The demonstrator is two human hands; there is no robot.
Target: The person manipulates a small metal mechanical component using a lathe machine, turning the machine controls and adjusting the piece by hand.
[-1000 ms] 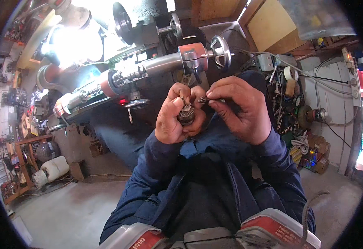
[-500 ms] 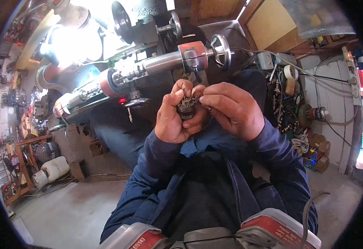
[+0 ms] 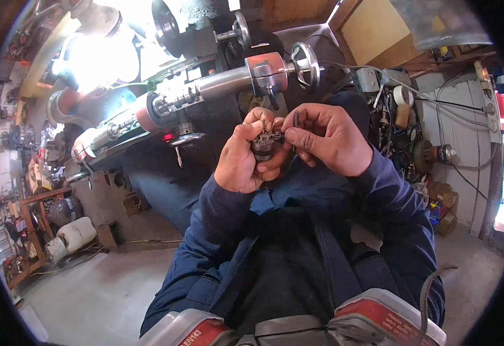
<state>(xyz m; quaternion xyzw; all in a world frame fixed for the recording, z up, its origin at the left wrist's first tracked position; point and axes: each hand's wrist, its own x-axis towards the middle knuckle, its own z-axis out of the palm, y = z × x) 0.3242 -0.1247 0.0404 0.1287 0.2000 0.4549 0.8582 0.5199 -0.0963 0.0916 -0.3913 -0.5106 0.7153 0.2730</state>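
In front of my lap, my left hand (image 3: 237, 161) is closed round a drill chuck (image 3: 263, 149), a dark, grimy metal body with a toothed ring facing up. Its thumb and forefinger meet at a thin metal piece (image 3: 264, 124) standing up from the chuck's top. Just to the right, my right hand (image 3: 338, 144) pinches a thin dark metal rod (image 3: 296, 120) upright between thumb and fingers. Those fingertips are beside the toothed ring; whether they touch it I cannot tell. The rod's lower part is partly hidden by the thumb.
Beyond my hands lies a lathe-like machine with a steel barrel (image 3: 226, 84) and a handwheel (image 3: 306, 66). A bright lamp (image 3: 99, 63) glares at upper left. Tools and clutter (image 3: 393, 112) fill the right side. A white canister (image 3: 78, 233) lies at left on the floor.
My right hand has shifted slightly right and up, and the dark rod now shows upright between its fingers. My left hand and the chuck have moved a little right and up.
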